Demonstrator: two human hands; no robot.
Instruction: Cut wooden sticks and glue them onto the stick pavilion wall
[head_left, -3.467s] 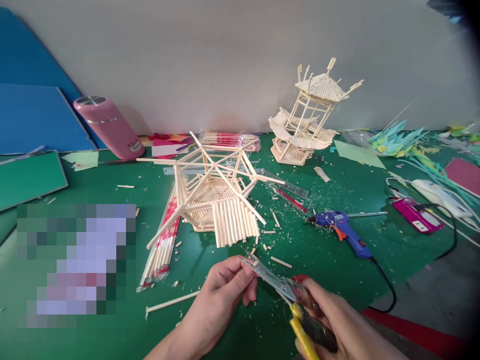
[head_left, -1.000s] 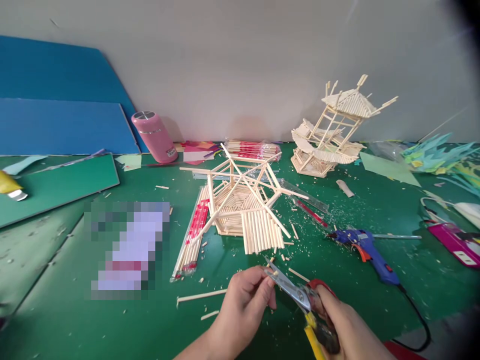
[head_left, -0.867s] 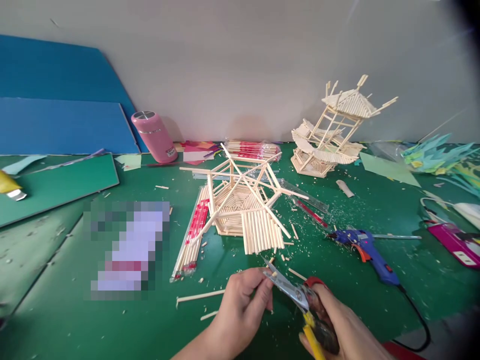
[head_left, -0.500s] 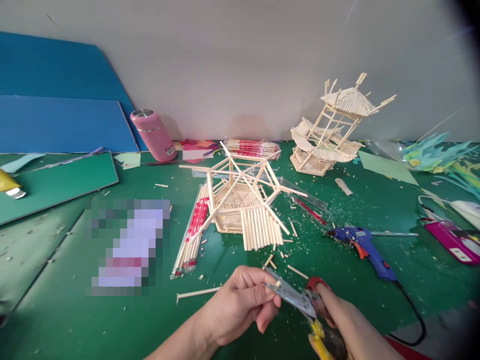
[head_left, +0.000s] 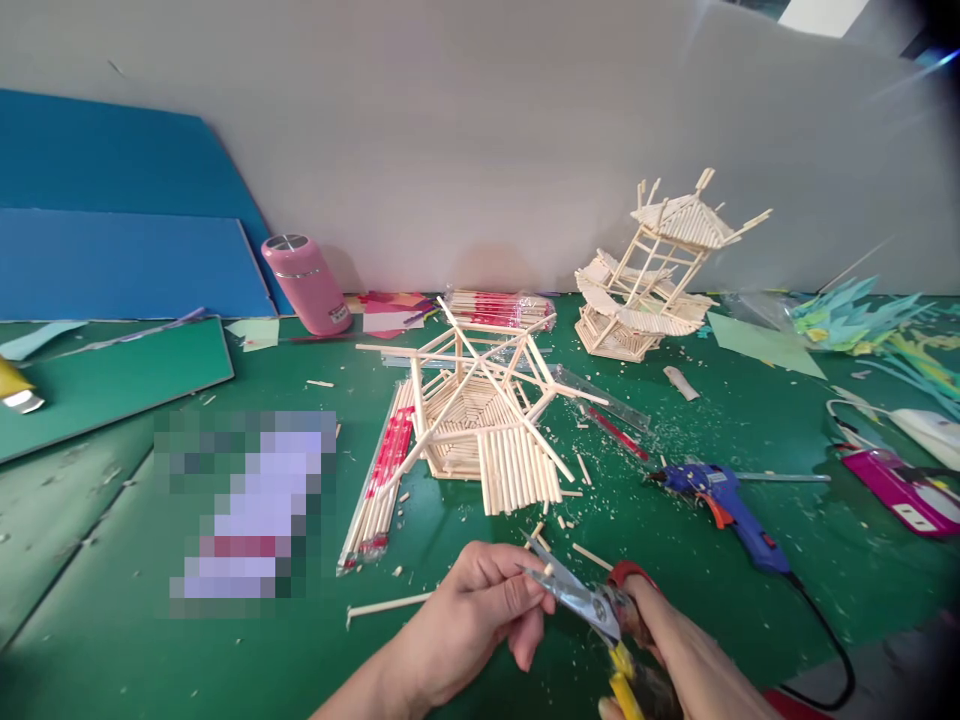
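The left hand (head_left: pixel 480 610) has rolled slightly since a second ago; it pinches a small stick (head_left: pixel 549 570) (I see only the tip), between parted blades of scissors (head_left: pixel 598 606) gripped by the right hand (head_left: pixel 666 625). The stick model (head_left: pixel 480 408) stands at twelve o'clock on the bench (head_left: pixel 247 665), glue gun (head_left: pixel 716 498) at two.

Silver scissor blades (head_left: pixel 576 597), green table (head_left: pixel 225 665)

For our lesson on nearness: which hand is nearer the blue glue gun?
Right hand: below the glue gun in the picture, slightly left. Left hand: also below, but farther left.
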